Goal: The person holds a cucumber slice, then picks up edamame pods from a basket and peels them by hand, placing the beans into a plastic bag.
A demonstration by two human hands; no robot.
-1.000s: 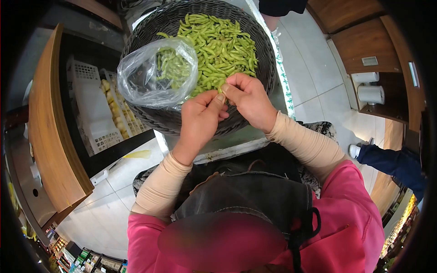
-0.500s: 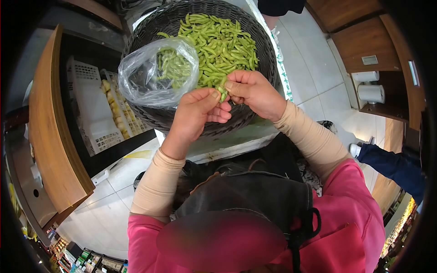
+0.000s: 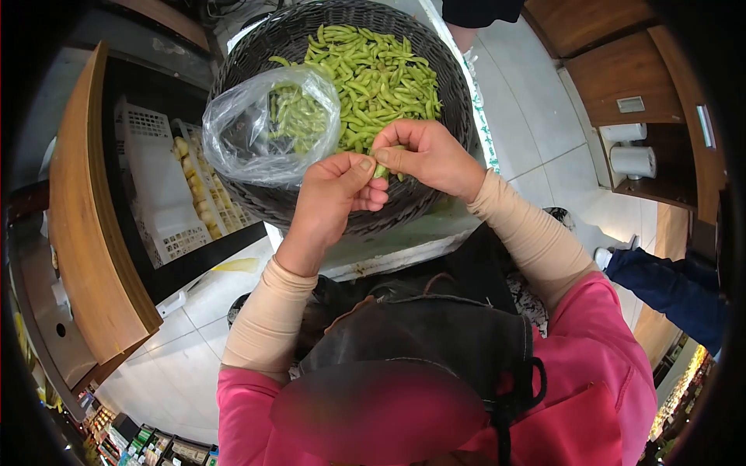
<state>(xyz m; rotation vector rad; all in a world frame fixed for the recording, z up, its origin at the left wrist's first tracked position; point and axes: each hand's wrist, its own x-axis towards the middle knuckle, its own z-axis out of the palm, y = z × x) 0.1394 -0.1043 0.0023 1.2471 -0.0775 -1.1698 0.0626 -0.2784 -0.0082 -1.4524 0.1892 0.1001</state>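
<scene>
Up close, the left hand (image 3: pixel 334 190) and the right hand (image 3: pixel 426 155) meet over the near side of a big round basket of dark woven strips (image 3: pixel 457 116). Both pinch a small green bean pod (image 3: pixel 381 170) with thumb and fingers. The step seems to be working on this one pod, and the next move seems to call for small, careful fingers. A clear, crinkly plastic bag (image 3: pixel 225 147) fills the basket's left side; it could get in the left hand's way. Pods show through it. Past the hands, a heap of green pods (image 3: pixel 381 78) lies in the basket. Left of the basket, a white plastic crate (image 3: pixel 159 190) has round yellow things (image 3: pixel 186 169) beside it. Far right of the basket are a leg in dark blue trousers (image 3: pixel 660 276) and two white rolls (image 3: pixel 633 161).
</scene>
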